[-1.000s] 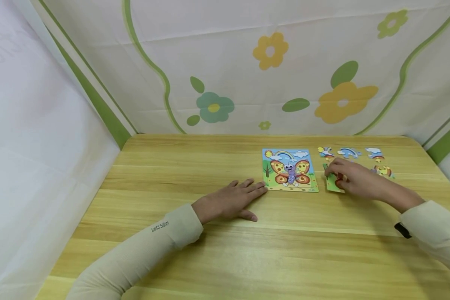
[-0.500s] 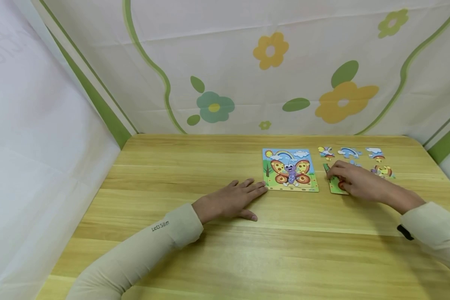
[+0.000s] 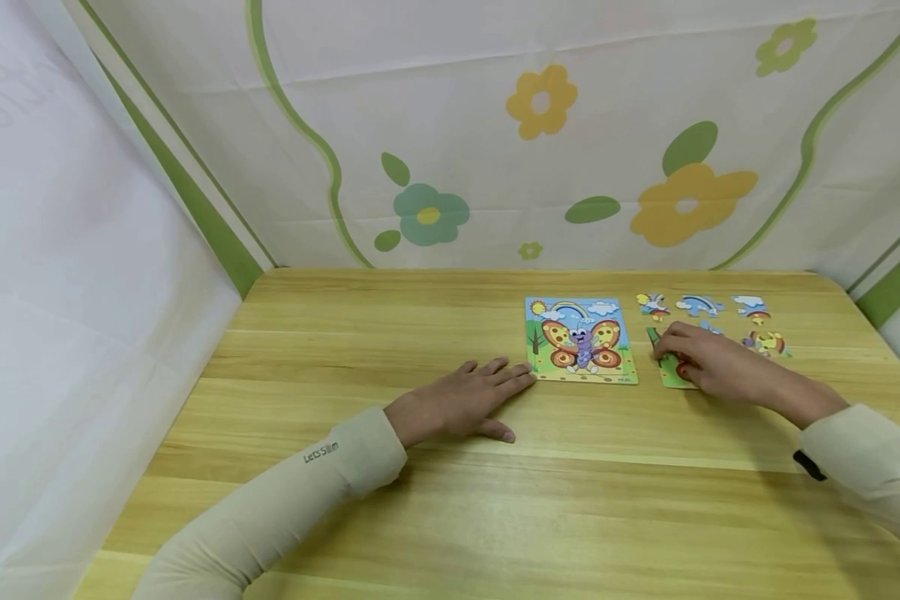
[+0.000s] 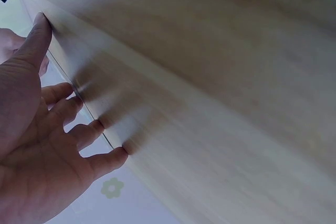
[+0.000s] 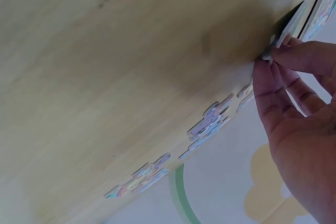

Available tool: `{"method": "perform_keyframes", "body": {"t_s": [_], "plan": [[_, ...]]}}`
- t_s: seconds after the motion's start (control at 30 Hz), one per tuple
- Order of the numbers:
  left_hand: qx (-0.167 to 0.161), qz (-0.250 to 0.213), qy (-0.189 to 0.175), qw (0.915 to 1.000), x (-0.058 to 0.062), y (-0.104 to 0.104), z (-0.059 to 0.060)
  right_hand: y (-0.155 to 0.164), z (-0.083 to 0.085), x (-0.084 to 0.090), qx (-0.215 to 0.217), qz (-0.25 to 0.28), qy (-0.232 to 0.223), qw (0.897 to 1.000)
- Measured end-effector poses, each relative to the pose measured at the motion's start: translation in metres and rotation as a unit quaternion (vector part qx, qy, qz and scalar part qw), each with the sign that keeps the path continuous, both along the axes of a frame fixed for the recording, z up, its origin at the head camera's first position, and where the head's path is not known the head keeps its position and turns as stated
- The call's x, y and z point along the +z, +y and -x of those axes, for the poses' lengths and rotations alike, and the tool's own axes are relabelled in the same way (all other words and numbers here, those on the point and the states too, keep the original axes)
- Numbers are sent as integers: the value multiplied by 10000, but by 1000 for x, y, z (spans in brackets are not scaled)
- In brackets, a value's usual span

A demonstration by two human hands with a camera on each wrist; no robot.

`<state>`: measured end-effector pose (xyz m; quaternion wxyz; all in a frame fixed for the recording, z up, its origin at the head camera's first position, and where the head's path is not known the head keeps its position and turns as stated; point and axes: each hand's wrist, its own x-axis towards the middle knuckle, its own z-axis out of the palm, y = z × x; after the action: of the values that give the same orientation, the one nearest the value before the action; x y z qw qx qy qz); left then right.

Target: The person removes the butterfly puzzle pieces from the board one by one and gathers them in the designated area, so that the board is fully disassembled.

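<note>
Head view: the left sleeve (image 3: 300,492) carries small grey writing, reads approx. "Lets Slim"; no other text can be read. The left hand (image 3: 461,404) lies flat on the wooden counter (image 3: 450,500), fingers straight and spread, holding nothing, fingertips just beside the near left corner of the butterfly puzzle board (image 3: 581,340). The board is a flat tray w/ a full picture in it: butterfly, rainbow, sun, cloud, grass. It sits toward the far edge of the counter, right of the middle. The right hand (image 3: 712,360) is just right of the board, fingers curled down on a green puzzle piece (image 3: 670,371) that lies on the counter, close to the board's right side but not touching it. Behind the hand, near the far right corner, lie loose pieces: a bee piece (image 3: 652,304), a rainbow piece (image 3: 697,304), a cloud piece (image 3: 750,306) and a wing piece (image 3: 767,341).

Left wrist view: left hand (image 4: 37,145) w/ fingertips and thumb on the counter surface (image 4: 220,103), fingers relaxed, nothing in its grip.

Right wrist view: right hand (image 5: 302,114) pinches the edge of the green piece (image 5: 286,30) betw. thumb and fingertips; piece looks a little tilted up from the counter (image 5: 131,66). The board edge (image 5: 324,9) is just beyond it. Loose pieces (image 5: 210,124) lie in a row along the counter's far edge.
</note>
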<state>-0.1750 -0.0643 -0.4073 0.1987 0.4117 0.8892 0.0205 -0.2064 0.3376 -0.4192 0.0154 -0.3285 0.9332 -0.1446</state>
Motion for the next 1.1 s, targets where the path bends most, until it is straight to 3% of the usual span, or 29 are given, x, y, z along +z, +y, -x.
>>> {"method": "perform_keyframes", "body": {"t_s": [1.1], "plan": [[-5,-5,2,10000,0,0,0,0,-1,0,-30,119,-152,9998]]}}
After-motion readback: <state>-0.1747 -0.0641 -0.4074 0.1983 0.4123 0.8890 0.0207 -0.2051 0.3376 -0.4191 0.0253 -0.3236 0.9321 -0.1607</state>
